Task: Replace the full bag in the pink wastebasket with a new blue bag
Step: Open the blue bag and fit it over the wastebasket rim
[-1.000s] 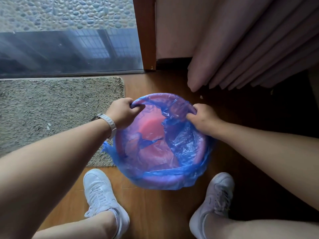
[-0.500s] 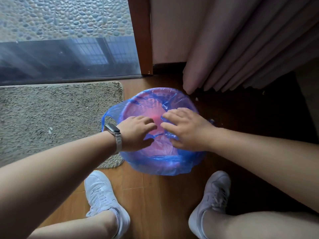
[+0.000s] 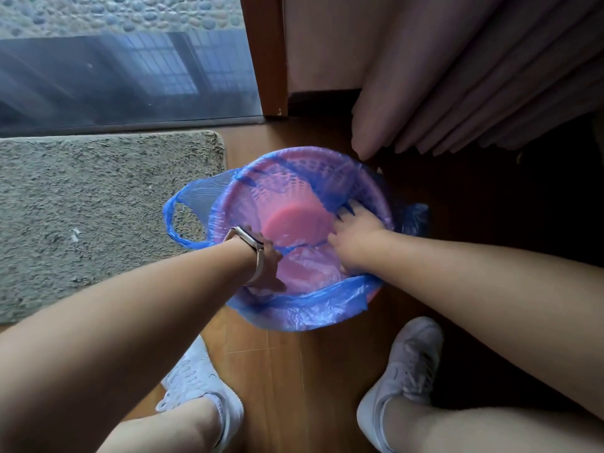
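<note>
The pink lattice wastebasket point(image 3: 295, 183) stands on the wood floor between my feet. A thin blue bag point(image 3: 304, 310) lines it, its edge folded over the rim and one handle loop point(image 3: 178, 220) hanging out on the left. Both my hands are down inside the basket. My left hand point(image 3: 269, 264), with a watch on the wrist, presses the bag against the near left wall. My right hand point(image 3: 354, 237) lies with fingers spread on the bag at the right wall. The basket's pink bottom shows through the plastic.
A grey shaggy mat point(image 3: 108, 204) lies left of the basket. A glass door point(image 3: 124, 70) with a wooden frame point(image 3: 264, 57) is behind it. Pink curtains point(image 3: 464, 80) hang at the back right, just above the basket's rim. My white shoes point(image 3: 202, 384) flank the floor below.
My hands left the rim, met over the basket's mouth, then went down inside it, pushing the bag toward the walls and bottom. The bag now sits deeper and the pink bottom shows.
</note>
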